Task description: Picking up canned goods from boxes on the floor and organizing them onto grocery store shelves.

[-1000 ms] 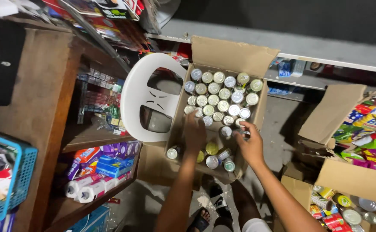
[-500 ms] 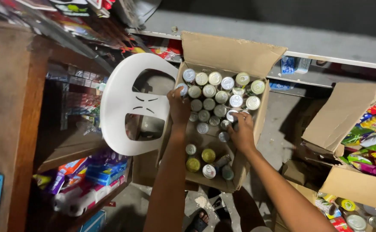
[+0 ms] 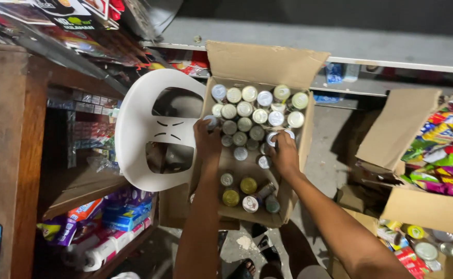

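An open cardboard box (image 3: 260,64) stands in front of me, holding several small cans with silver, white and gold lids (image 3: 252,116). My left hand (image 3: 207,139) is inside the box at its left wall, fingers closed around a silver-lidded can (image 3: 210,122). On the right side of the packed rows, my right hand (image 3: 283,152) grips another silver-lidded can (image 3: 273,138). A few loose cans (image 3: 247,194) lie at the near end of the box, one of them tipped on its side.
A white plastic chair (image 3: 149,129) leans against the box's left side. Wooden shelves (image 3: 14,134) with packaged goods fill the left. At the right an open carton (image 3: 428,206) holds colourful snack packets, with more cans (image 3: 423,243) below it.
Both hands moved from the box's near end up to the packed rows of cans. The view shifted left and downward.
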